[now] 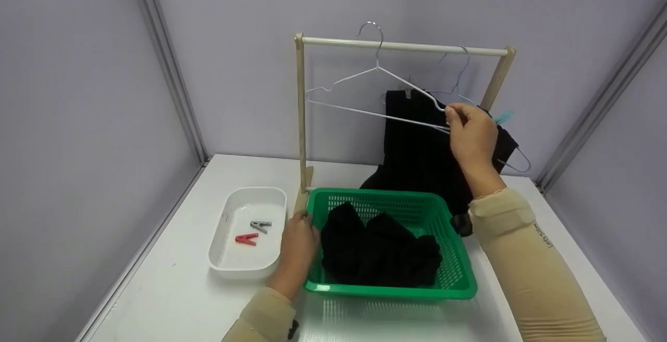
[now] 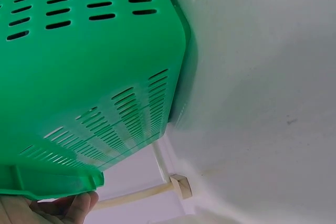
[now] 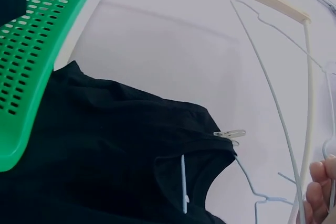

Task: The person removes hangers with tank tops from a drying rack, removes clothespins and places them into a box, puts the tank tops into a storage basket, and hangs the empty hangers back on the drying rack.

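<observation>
My right hand (image 1: 473, 132) pinches the right end of a white wire hanger (image 1: 365, 113). No garment is on this hanger, and its hook overlaps the rack's white rail (image 1: 333, 43) in the head view. Around the left rim of a green plastic basket (image 1: 391, 292), my left hand (image 1: 299, 243) curls its fingers; they show under that rim in the left wrist view. Crumpled black cloth (image 1: 380, 253) lies inside the basket. Behind the right hand, a black sleeveless garment (image 3: 121, 140) hangs on a second, bluish hanger (image 1: 458, 78), with a clear clothespin (image 3: 230, 134) at its shoulder.
Left of the basket stands a white tub (image 1: 247, 268) holding a grey clothespin (image 1: 260, 226) and a red clothespin (image 1: 246, 239). The rack's wooden left post (image 1: 301, 123) rises behind the basket. A teal clothespin (image 1: 504, 117) sits beside the right hand. Grey walls enclose the white table (image 1: 172, 284).
</observation>
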`<control>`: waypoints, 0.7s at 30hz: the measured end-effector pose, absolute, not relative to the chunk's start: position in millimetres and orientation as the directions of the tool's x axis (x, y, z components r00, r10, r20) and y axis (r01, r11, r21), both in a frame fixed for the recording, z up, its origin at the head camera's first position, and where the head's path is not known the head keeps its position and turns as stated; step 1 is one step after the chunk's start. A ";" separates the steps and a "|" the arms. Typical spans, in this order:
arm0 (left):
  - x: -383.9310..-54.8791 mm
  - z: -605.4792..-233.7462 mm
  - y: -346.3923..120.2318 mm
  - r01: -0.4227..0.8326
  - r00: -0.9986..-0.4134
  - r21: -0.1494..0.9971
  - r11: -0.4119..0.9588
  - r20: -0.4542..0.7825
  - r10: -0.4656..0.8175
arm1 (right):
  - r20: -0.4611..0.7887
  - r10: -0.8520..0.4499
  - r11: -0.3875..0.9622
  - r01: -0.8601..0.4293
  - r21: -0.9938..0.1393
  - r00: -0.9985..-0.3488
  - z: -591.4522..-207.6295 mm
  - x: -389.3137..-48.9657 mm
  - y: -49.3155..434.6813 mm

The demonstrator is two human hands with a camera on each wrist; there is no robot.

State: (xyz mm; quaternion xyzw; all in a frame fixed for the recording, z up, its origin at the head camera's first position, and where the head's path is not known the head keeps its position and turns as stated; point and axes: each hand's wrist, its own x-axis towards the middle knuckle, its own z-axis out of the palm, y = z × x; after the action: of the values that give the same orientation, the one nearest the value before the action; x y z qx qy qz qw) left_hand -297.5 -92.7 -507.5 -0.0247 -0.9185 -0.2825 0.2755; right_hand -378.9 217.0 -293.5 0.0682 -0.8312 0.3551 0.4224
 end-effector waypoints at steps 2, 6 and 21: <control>-298.0 -508.3 -92.0 0.214 -0.834 0.491 0.844 0.542 -0.104 | 0.739 0.192 0.744 -0.396 -0.539 -0.645 -288.7 -382.4 213.3; -298.7 -508.1 -91.6 0.221 -0.830 0.486 0.845 0.549 -0.099 | 0.715 0.208 0.744 -0.366 -0.558 -0.667 -280.6 -388.9 203.5; -301.1 -505.6 -97.2 0.213 -0.840 0.468 0.858 0.536 -0.083 | 0.691 0.219 0.748 -0.336 -0.572 -0.689 -271.8 -404.4 142.6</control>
State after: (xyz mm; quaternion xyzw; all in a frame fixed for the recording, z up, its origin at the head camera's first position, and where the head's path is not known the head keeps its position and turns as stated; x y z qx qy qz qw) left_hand -301.1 -97.2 -505.6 -0.0352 -0.9220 -0.2643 0.2806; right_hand -404.4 142.6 -271.8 0.0344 -0.8484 0.3532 0.3929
